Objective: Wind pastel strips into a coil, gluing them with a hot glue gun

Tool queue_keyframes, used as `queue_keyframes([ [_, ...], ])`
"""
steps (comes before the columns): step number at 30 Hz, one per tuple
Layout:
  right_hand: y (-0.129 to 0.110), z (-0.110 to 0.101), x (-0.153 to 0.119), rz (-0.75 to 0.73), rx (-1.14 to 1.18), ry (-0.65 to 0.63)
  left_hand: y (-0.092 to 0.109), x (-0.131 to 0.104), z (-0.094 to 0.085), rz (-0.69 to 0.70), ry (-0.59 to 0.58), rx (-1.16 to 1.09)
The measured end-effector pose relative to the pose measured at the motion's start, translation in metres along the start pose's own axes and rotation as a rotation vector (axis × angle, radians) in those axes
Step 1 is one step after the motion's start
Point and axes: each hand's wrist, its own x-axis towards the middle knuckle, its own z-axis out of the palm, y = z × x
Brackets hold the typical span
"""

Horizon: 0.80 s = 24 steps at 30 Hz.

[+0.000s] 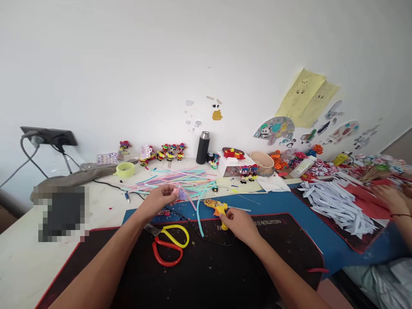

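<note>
My left hand point(161, 200) is closed in a pinch on a small lilac pipe cleaner coil point(182, 194). A pink strand slants down beside the coil; whether they are joined is unclear. In my right hand point(240, 224) is a yellow hot glue gun point(220, 208), its stained nozzle pointing left toward the coil. Between the hands a light blue pipe cleaner point(198, 216) curves down onto the black mat point(206, 274). Scissors point(169, 245) with one yellow and one red handle lie on the mat below my left hand.
Behind my hands spreads a pile of pastel pipe cleaners point(174, 179). A black thermos point(203, 148), small figurines point(172, 151) and a green tape roll point(125, 169) stand near the wall. At right, a co-worker's hand point(391, 196) is by white paper strips point(337, 206). A dark cord crosses the mat.
</note>
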Motion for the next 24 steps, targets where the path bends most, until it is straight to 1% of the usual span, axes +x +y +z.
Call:
queue_keyframes([
  [4, 0.009, 0.004, 0.002, 0.073, 0.169, -0.044, 0.003, -0.001, 0.0, 0.014, -0.004, -0.001],
  [8, 0.019, 0.01, 0.004, 0.101, 0.433, -0.056, 0.006, -0.003, 0.001, 0.012, 0.0, 0.009],
  [11, 0.019, 0.009, 0.0, 0.171, 0.615, -0.099, 0.007, -0.003, 0.001, 0.011, -0.008, 0.016],
  [14, 0.015, 0.003, -0.007, 0.207, 0.848, -0.154, 0.008, -0.004, 0.002, 0.011, -0.008, 0.01],
  [17, 0.012, -0.001, -0.011, 0.184, 1.133, -0.191, 0.007, -0.004, 0.002, 0.016, 0.0, 0.008],
  [20, 0.009, 0.0, -0.011, 0.135, 1.415, -0.277, 0.008, -0.004, 0.002, 0.009, 0.017, 0.011],
  [22, 0.005, 0.001, -0.01, 0.086, 1.548, -0.337, 0.009, -0.004, 0.003, 0.006, 0.026, 0.006],
  [24, -0.003, 0.001, -0.01, 0.029, 1.624, -0.372, 0.01, -0.004, 0.003, 0.008, 0.031, -0.005],
])
